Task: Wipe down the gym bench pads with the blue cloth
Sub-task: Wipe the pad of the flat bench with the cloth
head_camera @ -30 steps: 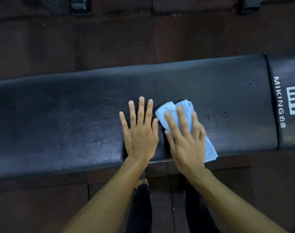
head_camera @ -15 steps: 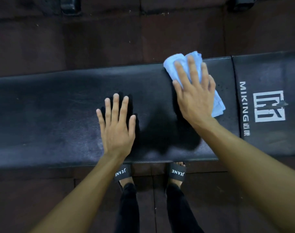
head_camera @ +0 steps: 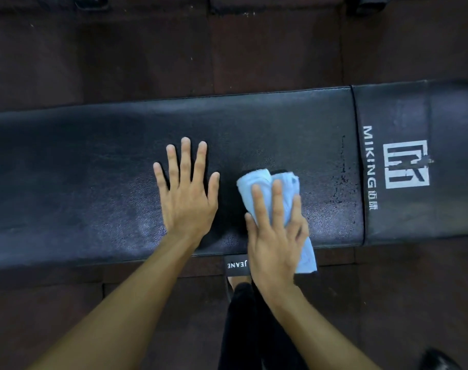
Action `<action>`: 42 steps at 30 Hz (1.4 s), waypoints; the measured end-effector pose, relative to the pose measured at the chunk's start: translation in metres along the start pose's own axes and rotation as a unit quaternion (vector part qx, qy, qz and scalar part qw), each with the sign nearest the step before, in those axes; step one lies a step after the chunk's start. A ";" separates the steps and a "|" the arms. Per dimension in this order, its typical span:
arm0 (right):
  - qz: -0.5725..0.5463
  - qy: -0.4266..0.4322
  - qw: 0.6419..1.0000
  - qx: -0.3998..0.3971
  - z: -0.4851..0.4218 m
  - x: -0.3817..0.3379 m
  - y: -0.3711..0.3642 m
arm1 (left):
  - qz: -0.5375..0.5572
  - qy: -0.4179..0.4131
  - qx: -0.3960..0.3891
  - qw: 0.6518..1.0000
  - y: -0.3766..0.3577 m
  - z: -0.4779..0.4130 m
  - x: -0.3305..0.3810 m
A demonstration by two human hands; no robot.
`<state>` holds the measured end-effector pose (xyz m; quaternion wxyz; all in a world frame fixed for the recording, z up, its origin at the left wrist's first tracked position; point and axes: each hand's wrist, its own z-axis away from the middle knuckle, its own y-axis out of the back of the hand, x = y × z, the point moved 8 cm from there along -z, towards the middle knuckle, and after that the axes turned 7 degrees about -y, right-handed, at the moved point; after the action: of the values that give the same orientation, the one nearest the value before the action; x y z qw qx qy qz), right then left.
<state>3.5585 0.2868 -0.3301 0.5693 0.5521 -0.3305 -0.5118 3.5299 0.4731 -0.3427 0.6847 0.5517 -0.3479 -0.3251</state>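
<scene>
Right now the cloth (head_camera: pixel 256 180) lies folded on the long pad (head_camera: pixel 94 182) under the right hand (head_camera: pixel 276 236). The fingers are laid nearly straight on top and press it down. The thumb lies along the cloth's left edge, and nothing is curled round it as far as I can see. The cloth's long axis runs across the pad, from about the middle of its width to the near edge. There its tail hangs a little over the side, beside a sandal (head_camera: pixel 236 265). The left hand (head_camera: pixel 186 193) lies flat and spread on the pad, just left of the cloth and apart from it, holding nothing; it looks like a brace.

What the coming move turns on, I judge, is what lies to the right. A trail of droplets (head_camera: pixel 341 180) runs across the pad between the cloth and the seam (head_camera: pixel 357 156), near the cloth but not touching it. Beyond the seam sits the end pad (head_camera: pixel 403 222) with the white logo. The right hand is much the nearer of the two, so a sweep to the right with the cloth kept crosswise should take the drops in one broad pass. The far strip of the pad beyond the cloth would be missed unless the hand also pushes away from the body
</scene>
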 end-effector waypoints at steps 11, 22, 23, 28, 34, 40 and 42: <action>-0.015 0.015 1.000 0.006 -0.164 0.030 0.035 | 0.008 0.001 0.004 1.000 0.002 0.000 0.001; -0.002 0.006 1.000 -0.018 -0.045 0.090 0.035 | 0.024 0.016 -0.014 0.999 0.005 0.002 0.006; 0.011 0.013 1.000 -0.019 -0.046 0.090 0.034 | 0.038 0.021 -0.010 0.999 0.007 0.002 0.008; -0.052 -0.011 0.999 -0.011 -0.067 0.089 0.043 | 0.096 -0.007 0.018 0.995 0.012 -0.004 0.069; -0.140 0.001 0.990 0.004 -0.083 0.122 0.085 | 0.115 -0.051 0.033 0.992 0.005 -0.023 0.173; -0.049 -0.051 0.997 -0.012 -0.087 0.208 0.081 | 0.085 -0.092 0.011 0.992 -0.010 -0.045 0.239; 0.010 -0.016 1.000 -0.017 -0.086 0.216 0.066 | 0.057 -0.081 0.006 0.995 -0.017 -0.045 0.242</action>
<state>3.7095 0.0982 -0.3216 0.5784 0.5307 -0.3368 -0.5200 3.6981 0.2934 -0.3377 0.6682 0.5072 -0.4353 -0.3268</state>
